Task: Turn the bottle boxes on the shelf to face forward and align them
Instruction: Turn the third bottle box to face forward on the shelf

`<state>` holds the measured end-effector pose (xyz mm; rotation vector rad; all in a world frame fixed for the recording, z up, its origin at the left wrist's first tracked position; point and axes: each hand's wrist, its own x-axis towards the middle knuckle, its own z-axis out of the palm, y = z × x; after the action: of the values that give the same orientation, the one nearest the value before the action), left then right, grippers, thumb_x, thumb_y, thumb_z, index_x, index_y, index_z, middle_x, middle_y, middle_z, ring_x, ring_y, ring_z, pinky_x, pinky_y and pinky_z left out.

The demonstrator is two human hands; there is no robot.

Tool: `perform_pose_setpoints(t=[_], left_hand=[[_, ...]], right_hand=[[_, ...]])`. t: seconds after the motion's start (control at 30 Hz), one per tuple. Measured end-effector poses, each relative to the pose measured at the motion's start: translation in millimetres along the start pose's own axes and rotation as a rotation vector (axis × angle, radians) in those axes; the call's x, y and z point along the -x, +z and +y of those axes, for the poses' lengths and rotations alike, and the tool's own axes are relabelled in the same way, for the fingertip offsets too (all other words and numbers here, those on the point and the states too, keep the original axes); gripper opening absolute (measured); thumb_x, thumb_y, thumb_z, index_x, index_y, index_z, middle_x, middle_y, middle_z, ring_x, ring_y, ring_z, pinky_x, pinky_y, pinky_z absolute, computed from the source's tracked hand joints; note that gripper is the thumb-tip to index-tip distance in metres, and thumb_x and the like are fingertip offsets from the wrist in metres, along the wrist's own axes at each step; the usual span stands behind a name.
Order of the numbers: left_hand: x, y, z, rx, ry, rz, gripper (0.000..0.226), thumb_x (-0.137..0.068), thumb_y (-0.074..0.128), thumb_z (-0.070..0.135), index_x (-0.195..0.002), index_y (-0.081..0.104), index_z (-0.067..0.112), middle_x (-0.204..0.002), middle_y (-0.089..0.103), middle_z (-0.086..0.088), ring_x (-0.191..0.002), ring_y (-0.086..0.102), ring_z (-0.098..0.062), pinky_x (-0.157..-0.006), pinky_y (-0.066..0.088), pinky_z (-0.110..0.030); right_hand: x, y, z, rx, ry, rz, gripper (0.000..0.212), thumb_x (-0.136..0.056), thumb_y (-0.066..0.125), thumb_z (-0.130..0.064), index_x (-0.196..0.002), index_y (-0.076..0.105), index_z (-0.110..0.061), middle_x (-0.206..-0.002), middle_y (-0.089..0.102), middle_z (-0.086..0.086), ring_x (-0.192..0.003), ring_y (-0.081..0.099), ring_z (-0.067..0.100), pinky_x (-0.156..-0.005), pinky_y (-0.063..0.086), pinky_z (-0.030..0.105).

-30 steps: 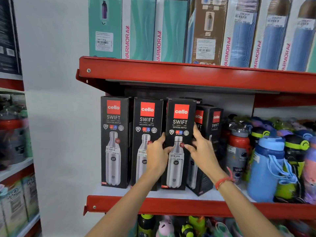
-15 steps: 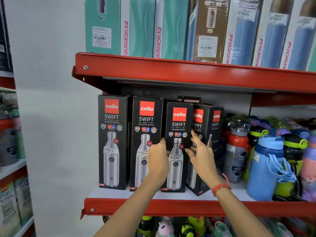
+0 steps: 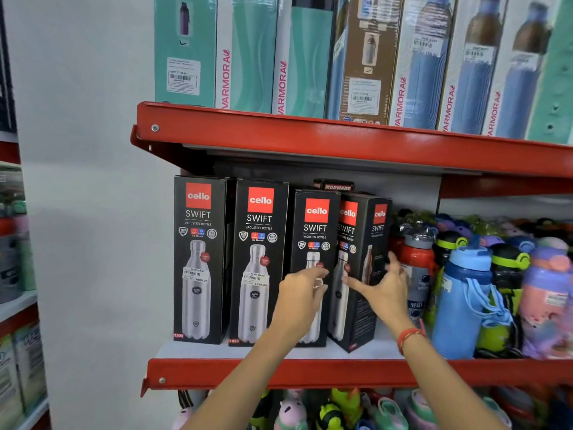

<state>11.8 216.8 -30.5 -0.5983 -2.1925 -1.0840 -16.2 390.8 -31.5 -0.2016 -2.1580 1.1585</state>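
A: Three black boxes square up at the shelf's (image 3: pixel 279 372) left; the fourth box (image 3: pixel 361 268) sits angled, corner forward.

B: Right hand (image 3: pixel 383 288) spread open around it, no firm hold visible. Left hand (image 3: pixel 302 290), loosely curled, rests on the third box (image 3: pixel 314 231).

A: Next call, likely: twist that fourth one flush.

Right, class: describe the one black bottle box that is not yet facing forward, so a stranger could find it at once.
Find the middle red shelf with four black boxes at its left end. Count to the fourth box, beside the loose bottles, where the right hand reaches. Unlike its three neighbours, it stands turned at an angle, showing two faces and a corner.
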Motion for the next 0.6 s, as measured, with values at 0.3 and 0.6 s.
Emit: perform_pose_setpoints(t=[0.3,0.6], left_hand=[[7,46,9,0.07,-0.036,-0.198,0.048,-0.092,0.052,0.01,-0.139,0.042,0.014,-0.137,0.055,-0.008,-0.126,0.051,-0.023,-0.106,0.044,-0.037],[17,43,7,0.084,-0.03,-0.184,0.047,-0.093,0.055,0.019,-0.139,0.043,0.014,-0.14,0.052,-0.006,-0.129,0.048,-0.02,-0.108,0.042,-0.035]], right_hand=[[-26,-39,35,-0.451,0.053,-0.463,0.065,-0.083,0.069,-0.018,-0.141,0.042,-0.026,-0.132,0.06,-0.001,-0.123,0.054,0.017,-0.101,0.045,0.041],[-11,-37,33,-0.21,-0.147,-0.175,0.056,-0.085,0.068,-0.021,-0.138,0.047,-0.021,-0.135,0.055,-0.002,-0.123,0.052,0.016,-0.103,0.044,0.041]])
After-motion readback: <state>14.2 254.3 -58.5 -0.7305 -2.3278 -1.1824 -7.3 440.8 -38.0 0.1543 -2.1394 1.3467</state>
